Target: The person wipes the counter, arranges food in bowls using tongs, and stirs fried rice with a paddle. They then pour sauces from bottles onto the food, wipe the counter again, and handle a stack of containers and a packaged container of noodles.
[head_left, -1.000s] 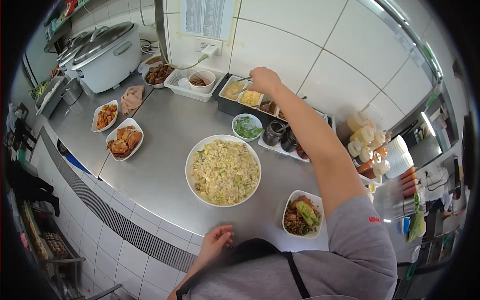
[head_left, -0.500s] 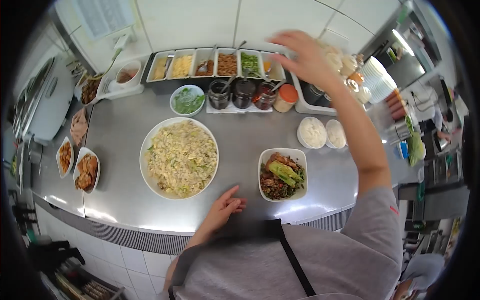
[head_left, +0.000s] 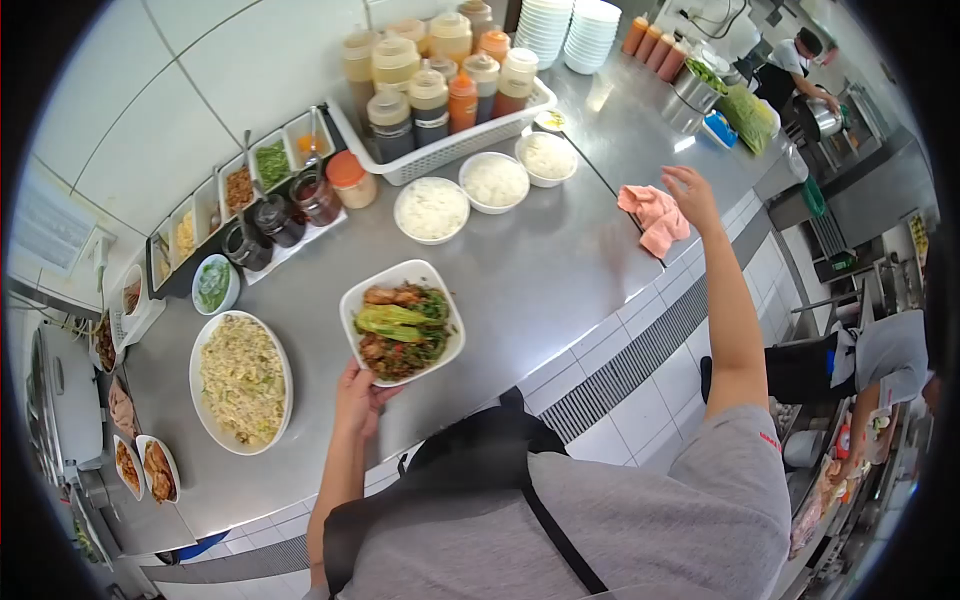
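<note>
My left hand point(head_left: 360, 400) grips the near left corner of a square white bowl point(head_left: 458, 345), fingers closed at its rim and underside. In the bowl lie browned meat, a green leafy vegetable point(head_left: 392, 325) and chopped greens with red bits. Out to the right, my right hand point(head_left: 692, 198) is beside a crumpled pink cloth point(head_left: 655, 218) at the counter's front edge, fingers apart and holding nothing. Left of the square bowl stands a large oval bowl point(head_left: 287, 400) of fried rice.
Three bowls of white rice point(head_left: 432, 210) stand before a white basket point(head_left: 420, 160) of sauce bottles. Topping trays point(head_left: 238, 188) and dark jars point(head_left: 280, 220) line the wall. Stacked white bowls point(head_left: 592, 38) are at the back. Two co-workers point(head_left: 800, 70) work on the right.
The view has swung right. My left hand has taken hold of the square bowl. My right hand has gone from above the topping trays to beside the pink cloth.
</note>
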A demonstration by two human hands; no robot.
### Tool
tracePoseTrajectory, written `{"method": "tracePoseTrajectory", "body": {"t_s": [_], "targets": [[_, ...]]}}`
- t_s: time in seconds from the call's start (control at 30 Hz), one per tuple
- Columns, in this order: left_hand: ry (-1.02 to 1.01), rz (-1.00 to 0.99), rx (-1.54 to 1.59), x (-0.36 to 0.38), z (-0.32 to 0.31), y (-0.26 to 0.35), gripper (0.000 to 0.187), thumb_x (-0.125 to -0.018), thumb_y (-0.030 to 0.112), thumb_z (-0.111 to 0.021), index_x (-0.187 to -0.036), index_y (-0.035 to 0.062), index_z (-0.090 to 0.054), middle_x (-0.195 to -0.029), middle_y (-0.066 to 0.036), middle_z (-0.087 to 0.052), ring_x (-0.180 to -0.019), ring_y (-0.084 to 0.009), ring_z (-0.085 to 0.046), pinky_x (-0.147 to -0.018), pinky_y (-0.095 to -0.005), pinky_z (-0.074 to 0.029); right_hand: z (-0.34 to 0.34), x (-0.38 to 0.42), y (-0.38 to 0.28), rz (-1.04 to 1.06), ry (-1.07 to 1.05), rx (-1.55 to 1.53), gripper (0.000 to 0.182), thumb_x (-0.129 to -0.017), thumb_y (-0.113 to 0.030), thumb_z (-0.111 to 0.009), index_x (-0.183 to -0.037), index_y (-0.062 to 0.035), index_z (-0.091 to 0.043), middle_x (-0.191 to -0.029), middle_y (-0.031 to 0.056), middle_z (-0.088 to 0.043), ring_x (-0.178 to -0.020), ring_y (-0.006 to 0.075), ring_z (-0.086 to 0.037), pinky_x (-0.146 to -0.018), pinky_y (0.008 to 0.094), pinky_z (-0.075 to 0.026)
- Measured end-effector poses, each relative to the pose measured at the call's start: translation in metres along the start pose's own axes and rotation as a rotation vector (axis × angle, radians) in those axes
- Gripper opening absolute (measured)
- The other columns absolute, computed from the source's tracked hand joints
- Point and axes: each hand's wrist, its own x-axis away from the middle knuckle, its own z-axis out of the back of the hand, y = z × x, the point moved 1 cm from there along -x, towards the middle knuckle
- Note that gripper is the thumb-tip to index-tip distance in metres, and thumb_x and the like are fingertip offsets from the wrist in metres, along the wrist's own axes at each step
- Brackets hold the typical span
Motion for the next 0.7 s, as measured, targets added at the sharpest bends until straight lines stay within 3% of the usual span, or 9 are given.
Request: {"method": "tracePoseTrajectory", "body": {"t_s": [0.1,0.2,0.27,0.33,0.43,0.47,0.6,0.63,0.7], "targets": [[0.075,-0.057,0.027,0.011,-0.001,-0.002,0.036,-0.079,0.005,-0.04,-0.115,0.0001,-0.042,-0.104,-0.016,-0.056,-0.085,-0.025,-0.062,-0.069,-0.0343,-0.056,-0.036,0.012,0.032,0.104,-0.102,-0.134,0.037,-0.08,-0.034,-0.057,-0.11,-0.0128,-0.058,-0.114,0.0145,-0.053,-0.103,0.0307,-0.051,-0.086,0.0347,-0.041],[0.207,-0.168,0.066,0.042,-0.025,0.02,0.041,-0.079,0.008,-0.04,-0.118,-0.0005,-0.04,-0.104,-0.015,-0.057,-0.082,-0.0243,-0.063,-0.067,-0.0322,-0.056,-0.082,0.036,0.054,0.226,-0.063,0.524,0.05,-0.081,-0.046,-0.047,-0.123,-0.0189,-0.046,-0.118,0.0126,-0.05,-0.107,0.0336,-0.047,-0.089,0.0428,-0.037],[0.196,-0.208,-0.003,0.06,-0.023,0.037,0.043,-0.081,0.015,-0.044,-0.122,0.001,-0.037,-0.106,-0.013,-0.057,-0.082,-0.0237,-0.063,-0.067,-0.0274,-0.056,-0.106,0.022,0.037,0.129,-0.035,0.402,0.047,-0.081,-0.042,-0.047,-0.121,-0.0179,-0.047,-0.115,0.0118,-0.052,-0.106,0.0332,-0.046,-0.087,0.0442,-0.037],[0.226,-0.235,-0.041,0.083,-0.031,0.052,0.044,-0.081,0.014,-0.043,-0.122,0.001,-0.037,-0.106,-0.014,-0.057,-0.082,-0.0242,-0.063,-0.067,-0.0268,-0.056,-0.122,0.021,-0.019,-0.038,-0.031,0.098,0.035,-0.081,-0.032,-0.044,-0.111,-0.0168,-0.053,-0.105,0.0094,-0.055,-0.104,0.0316,-0.044,-0.083,0.0454,-0.037],[0.374,-0.334,-0.028,0.101,-0.046,0.062,0.042,-0.082,0.013,-0.041,-0.122,-0.0005,-0.037,-0.102,-0.017,-0.058,-0.081,-0.0249,-0.063,-0.066,-0.0249,-0.056,-0.132,0.069,-0.155,0.354,0.011,0.25,0.043,-0.059,-0.029,-0.066,-0.1,-0.0187,-0.059,-0.097,0.0042,-0.055,-0.097,0.0246,-0.047,-0.082,0.0381,-0.034],[0.372,-0.347,0.008,0.105,-0.043,0.064,0.042,-0.082,0.013,-0.04,-0.121,-0.0017,-0.037,-0.101,-0.018,-0.058,-0.082,-0.0258,-0.063,-0.067,-0.0261,-0.056,-0.139,0.085,-0.199,0.404,-0.144,0.036,0.05,-0.046,-0.024,-0.071,-0.094,-0.0149,-0.06,-0.098,0.0021,-0.055,-0.095,0.0235,-0.047,-0.08,0.0384,-0.034],[0.421,-0.402,0.073,0.116,-0.05,0.071,0.039,-0.083,0.013,-0.04,-0.117,-0.0069,-0.039,-0.097,-0.022,-0.059,-0.083,-0.0269,-0.062,-0.068,-0.0256,-0.056,-0.155,0.213,-0.347,0.736,-0.457,-0.702,0.024,-0.067,-0.016,-0.058,-0.09,-0.014,-0.063,-0.081,0.0068,-0.059,-0.089,0.0243,-0.053,-0.082,0.0452,-0.034],[0.445,-0.427,0.083,0.118,-0.05,0.074,0.038,-0.084,0.014,-0.039,-0.114,-0.0102,-0.04,-0.096,-0.024,-0.058,-0.083,-0.0266,-0.062,-0.067,-0.0242,-0.056,-0.143,0.266,-0.374,0.782,-1.026,-0.543,0.021,-0.073,-0.018,-0.054,-0.091,-0.0152,-0.064,-0.081,0.0073,-0.061,-0.091,0.0266,-0.054,-0.088,0.0488,-0.03],[0.463,-0.444,0.106,0.129,-0.043,0.077,0.037,-0.084,0.014,-0.04,-0.112,-0.0087,-0.042,-0.095,-0.024,-0.059,-0.083,-0.0263,-0.062,-0.067,-0.0241,-0.055,-0.124,0.344,-0.368,0.945,-1.411,-1.259,0.023,-0.068,-0.029,-0.057,-0.07,-0.0085,-0.066,-0.063,0.0043,-0.062,-0.066,0.0209,-0.06,-0.064,0.0385,-0.045]]}}
